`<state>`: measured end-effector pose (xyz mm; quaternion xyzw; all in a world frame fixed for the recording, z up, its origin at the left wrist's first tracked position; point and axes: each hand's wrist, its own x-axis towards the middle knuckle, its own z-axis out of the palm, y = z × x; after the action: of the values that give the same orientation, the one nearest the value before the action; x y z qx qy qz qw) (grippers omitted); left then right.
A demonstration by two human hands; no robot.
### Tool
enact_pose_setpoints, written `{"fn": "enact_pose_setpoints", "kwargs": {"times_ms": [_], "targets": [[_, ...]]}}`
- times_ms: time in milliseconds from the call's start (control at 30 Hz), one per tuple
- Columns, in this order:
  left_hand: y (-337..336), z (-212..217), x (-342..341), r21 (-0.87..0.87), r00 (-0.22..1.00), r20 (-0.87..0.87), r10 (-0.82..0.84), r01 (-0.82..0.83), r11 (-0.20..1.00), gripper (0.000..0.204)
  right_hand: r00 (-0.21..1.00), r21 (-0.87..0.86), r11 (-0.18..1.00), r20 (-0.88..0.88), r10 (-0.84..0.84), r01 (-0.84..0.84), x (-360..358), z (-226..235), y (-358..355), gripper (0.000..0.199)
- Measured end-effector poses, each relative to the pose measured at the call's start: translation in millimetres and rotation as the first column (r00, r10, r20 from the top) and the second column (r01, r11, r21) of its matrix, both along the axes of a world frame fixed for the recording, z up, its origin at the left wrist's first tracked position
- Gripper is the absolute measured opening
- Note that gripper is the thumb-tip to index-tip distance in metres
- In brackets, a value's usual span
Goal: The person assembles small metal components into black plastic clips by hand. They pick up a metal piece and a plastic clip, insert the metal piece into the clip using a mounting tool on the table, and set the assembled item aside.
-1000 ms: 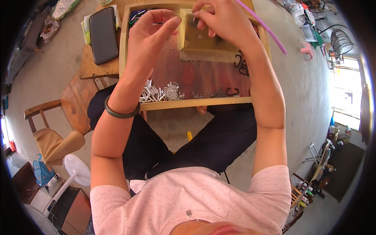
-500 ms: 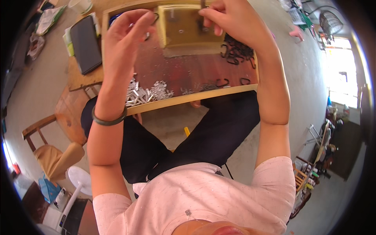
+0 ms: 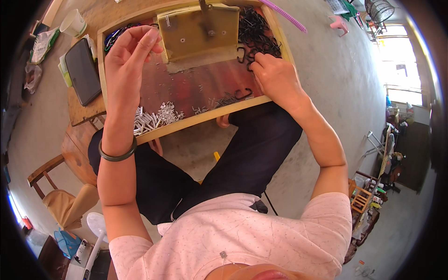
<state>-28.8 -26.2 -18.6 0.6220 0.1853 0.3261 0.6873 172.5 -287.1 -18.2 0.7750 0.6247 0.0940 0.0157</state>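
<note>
My left hand is raised over the left side of a shallow wooden tray, thumb and fingers pinched together; whatever they hold, if anything, is too small to make out. My right hand is down at the tray's right side, fingers bent in around a black C-shaped hook at the edge of a pile of black C-shaped hooks. Between the hands, towards the back, stands a yellowish metal block with small holes and a dark upright lever.
Small silver tubes heap in the tray's near-left corner. Dark pins and a loose black hook lie along its front edge. Coloured clips sit at the back left. Left of the tray are a black phone and a paper cup.
My right hand has left the lever and come down to the hook pile. My left hand has moved away from the block, to the left. The view has shifted.
</note>
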Motion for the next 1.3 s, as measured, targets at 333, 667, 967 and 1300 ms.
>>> {"fn": "enact_pose_setpoints", "kwargs": {"times_ms": [333, 667, 967, 1300], "targets": [[-11, 1, 3, 0.028, 0.978, -0.025, -0.208, 0.209, 0.978, 0.022, 0.646, 0.379, 0.901, -0.746, 0.163, 0.21, -10, 21, 35, 0.018], [8, 9, -7, -0.243, 0.892, -0.073, -0.446, 0.418, 0.875, 0.021, 0.854, 0.528, 0.701, 0.096, 0.512, -0.48, -32, 45, 113, 0.032], [18, 5, 1, -0.057, 0.98, -0.096, -0.174, 0.169, 0.984, 0.016, 0.845, 0.603, 0.778, -0.312, 0.434, -0.177, -35, 37, 140, 0.051], [39, -8, 31, 0.196, 0.98, -0.196, 0.039, 0.001, 0.981, 0.023, 0.956, 0.572, 0.801, -0.097, 0.278, -0.175, -18, 31, 152, 0.049]]}}
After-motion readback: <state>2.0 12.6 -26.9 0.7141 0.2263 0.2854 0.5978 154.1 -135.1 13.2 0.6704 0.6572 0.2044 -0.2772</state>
